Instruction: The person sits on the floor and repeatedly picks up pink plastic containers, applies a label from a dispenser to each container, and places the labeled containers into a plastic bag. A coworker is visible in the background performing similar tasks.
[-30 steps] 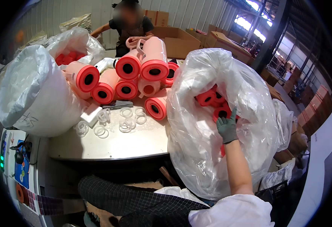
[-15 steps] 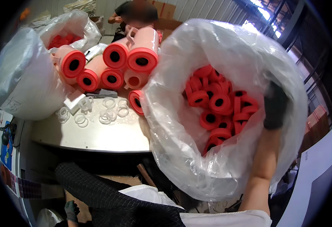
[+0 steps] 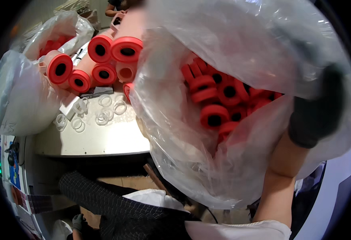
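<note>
A large translucent plastic bag (image 3: 175,148) fills the middle and right, holding many red rings (image 3: 229,92) with dark centres. My right hand (image 3: 321,106), in a dark glove and blurred by motion, is at the bag's right side with the film bunched against it. It looks closed on the film, its fingertips smeared. Folds of the far wall droop over part of the rings. Low at the left, beside my dark checked clothing, is my left hand (image 3: 79,222) in a grey glove. Its fingers look curled, small and dim; what they hold, if anything, is hidden.
Pink jugs (image 3: 129,32) with red ring ends lie stacked on the white table (image 3: 103,140). Clear rings (image 3: 103,118) and a small white box (image 3: 69,105) lie before them. Another filled bag (image 3: 27,96) stands left. At the back, a person (image 3: 115,8) is partly visible.
My right hand has moved right and nearer, and the bag's far wall has sagged inward over the rings. The whole view has shifted, so the table and jugs now sit further left.
</note>
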Tool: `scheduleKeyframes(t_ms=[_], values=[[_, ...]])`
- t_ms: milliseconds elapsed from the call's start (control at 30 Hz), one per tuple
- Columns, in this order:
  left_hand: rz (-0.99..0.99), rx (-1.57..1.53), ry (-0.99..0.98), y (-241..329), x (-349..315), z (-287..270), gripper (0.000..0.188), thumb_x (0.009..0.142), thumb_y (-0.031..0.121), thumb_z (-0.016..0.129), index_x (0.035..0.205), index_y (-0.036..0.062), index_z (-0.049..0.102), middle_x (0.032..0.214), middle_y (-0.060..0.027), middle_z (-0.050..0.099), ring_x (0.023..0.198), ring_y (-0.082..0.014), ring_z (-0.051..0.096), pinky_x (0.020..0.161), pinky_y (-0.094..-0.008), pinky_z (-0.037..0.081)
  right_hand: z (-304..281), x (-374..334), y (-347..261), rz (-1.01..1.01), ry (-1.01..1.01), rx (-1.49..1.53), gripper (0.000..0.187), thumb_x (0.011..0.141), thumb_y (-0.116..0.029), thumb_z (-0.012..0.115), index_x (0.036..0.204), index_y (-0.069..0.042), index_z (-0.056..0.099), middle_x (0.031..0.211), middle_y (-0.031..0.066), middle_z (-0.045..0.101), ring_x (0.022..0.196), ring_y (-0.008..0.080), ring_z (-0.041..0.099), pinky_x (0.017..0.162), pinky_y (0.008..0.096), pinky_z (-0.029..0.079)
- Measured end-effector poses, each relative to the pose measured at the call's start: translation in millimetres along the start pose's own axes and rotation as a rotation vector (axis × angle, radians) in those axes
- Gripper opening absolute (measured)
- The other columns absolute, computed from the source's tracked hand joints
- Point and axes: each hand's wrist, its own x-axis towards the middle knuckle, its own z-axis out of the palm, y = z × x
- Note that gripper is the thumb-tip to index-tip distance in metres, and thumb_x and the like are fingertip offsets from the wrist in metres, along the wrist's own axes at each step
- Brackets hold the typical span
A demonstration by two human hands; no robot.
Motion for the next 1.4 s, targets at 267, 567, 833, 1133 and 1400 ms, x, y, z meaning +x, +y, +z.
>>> scheduleKeyframes(t_ms=[267,567,833,1133,1400], values=[[0.325,0.075,-0.105,-23.1,37.8,32.5,0.015,0.096,0.019,0.072,0.089,0.0102,0.061,0.073,-0.0031,0.062,0.057,-0.0169,0.057,0.051,-0.0339,0.045,-28.0,-70.2,287.2,0.667,0.142,-0.338,0.044,0.108,-0.03,0.05,0.139,-0.001,0.06,0.117,0.0221,0.072,0.104,0.0377,0.07,0.091,0.0425,0.055],[0.43,0.162,-0.171,-20.9,-55.5,42.3,0.017,0.095,0.022,0.073,0.093,0.0055,0.069,0.082,-0.0048,0.066,0.077,-0.0154,0.064,0.068,-0.0339,0.052,86.4,-154.5,111.9,0.88,0.002,-0.261,0.052,0.109,-0.032,0.051,0.147,0.003,0.05,0.138,0.025,0.059,0.124,0.039,0.06,0.106,0.0458,0.048],[0.367,0.559,0.006,33.1,-144.2,50.8,0.057,0.093,0.056,0.065,0.123,0.0079,0.069,0.123,-0.0202,0.07,0.115,-0.0368,0.066,0.099,-0.0486,0.05,149.8,-183.3,-212.9,0.61,-0.331,0.575,0.046,0.1,-0.019,0.069,0.136,0.007,0.056,0.132,0.0243,0.061,0.119,0.0388,0.06,0.106,0.0478,0.049],[0.889,0.108,1.448,-47.3,-296.9,15.6,0.036,0.084,0.016,0.079,0.115,0.0059,0.064,0.113,-0.0165,0.067,0.106,-0.0372,0.065,0.092,-0.0462,0.053,204.1,-98.7,-551.4,0.033,-0.686,1.494,0.046,0.108,-0.021,0.056,0.145,0.004,0.05,0.148,0.0176,0.054,0.138,0.0275,0.049,0.119,0.0395,0.035],[-0.91,-0.589,1.821,-416.4,-324.7,74.3,0.111,0.072,0.059,0.082,0.146,-0.0141,0.045,0.145,-0.036,0.05,0.139,-0.0469,0.046,0.119,-0.0464,0.036,172.0,-162.1,-634.8,-0.708,-1.036,1.569,0.044,0.098,-0.013,0.063,0.137,0.005,0.056,0.138,0.022,0.056,0.132,0.0386,0.051,0.114,0.048,0.039]])
